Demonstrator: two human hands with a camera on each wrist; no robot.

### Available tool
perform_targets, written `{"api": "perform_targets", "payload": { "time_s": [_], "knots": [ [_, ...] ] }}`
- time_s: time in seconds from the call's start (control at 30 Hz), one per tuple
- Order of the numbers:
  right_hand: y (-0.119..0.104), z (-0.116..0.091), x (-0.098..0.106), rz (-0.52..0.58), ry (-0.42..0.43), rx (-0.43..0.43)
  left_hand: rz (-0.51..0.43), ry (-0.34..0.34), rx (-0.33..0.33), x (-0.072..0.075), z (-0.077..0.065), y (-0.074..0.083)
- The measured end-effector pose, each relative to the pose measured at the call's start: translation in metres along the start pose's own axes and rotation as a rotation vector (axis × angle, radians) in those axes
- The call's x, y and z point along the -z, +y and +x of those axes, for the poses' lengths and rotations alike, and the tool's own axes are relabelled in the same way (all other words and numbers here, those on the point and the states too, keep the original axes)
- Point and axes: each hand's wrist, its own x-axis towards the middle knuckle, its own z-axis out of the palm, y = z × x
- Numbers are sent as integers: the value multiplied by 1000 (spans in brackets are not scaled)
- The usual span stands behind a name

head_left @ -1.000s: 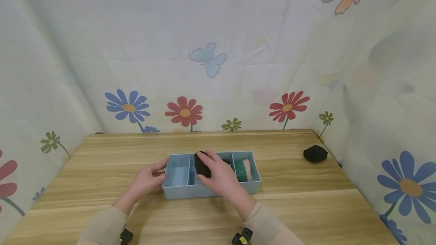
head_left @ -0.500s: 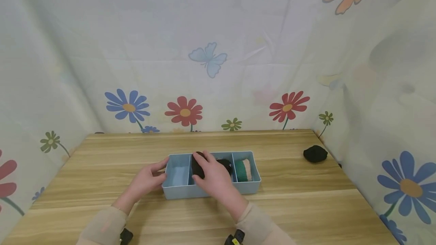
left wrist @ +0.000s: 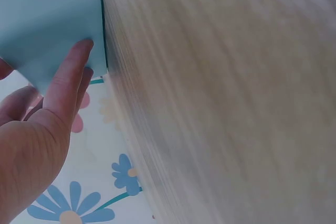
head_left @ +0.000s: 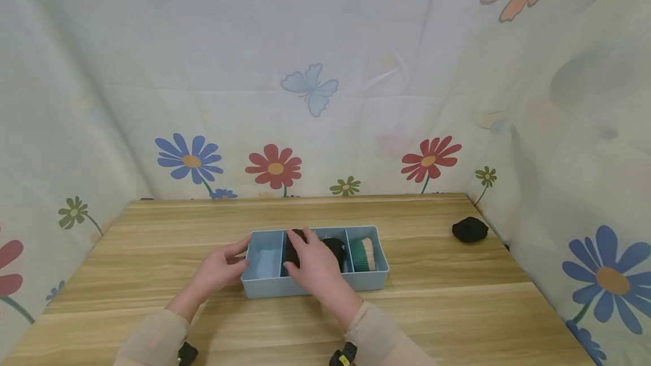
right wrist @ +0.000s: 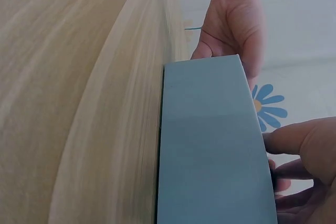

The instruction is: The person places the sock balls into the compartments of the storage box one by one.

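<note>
A pale blue divided box [head_left: 274,288] stands on the table. My left hand [head_left: 218,270] is at its left end; in the left wrist view, extended fingers [left wrist: 68,80] lie against the end wall. My right hand [head_left: 321,267] reaches into the middle compartment, thumb and fingers around a dark rolled sock [head_left: 290,253] by the left divider. Beside it, partly behind the hand, lies another black rolled sock [head_left: 335,248]. The right compartment holds a green and cream ribbed sock [head_left: 361,255]. Nothing lies in the left compartment. The right wrist view shows the box's front wall [right wrist: 210,129].
A black bundle [head_left: 470,230] lies on the wooden table [head_left: 422,309] near its right edge. White curtains [head_left: 356,33] printed with flowers and butterflies rise behind the table and along both sides.
My right hand has shifted left and lower into the middle compartment with the dark sock, uncovering more of the black sock beside it. The left hand and the box stay in place.
</note>
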Motion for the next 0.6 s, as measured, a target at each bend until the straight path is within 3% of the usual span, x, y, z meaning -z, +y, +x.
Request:
{"api": "perform_targets", "payload": {
  "time_s": [0.27,0.6],
  "knots": [
    [4,-5,1,54,-31,-2,-13,-7,1,-1,0,-1],
    [16,-16,17,126,17,26,-2,-8,11,1,2,1]
  ]
}}
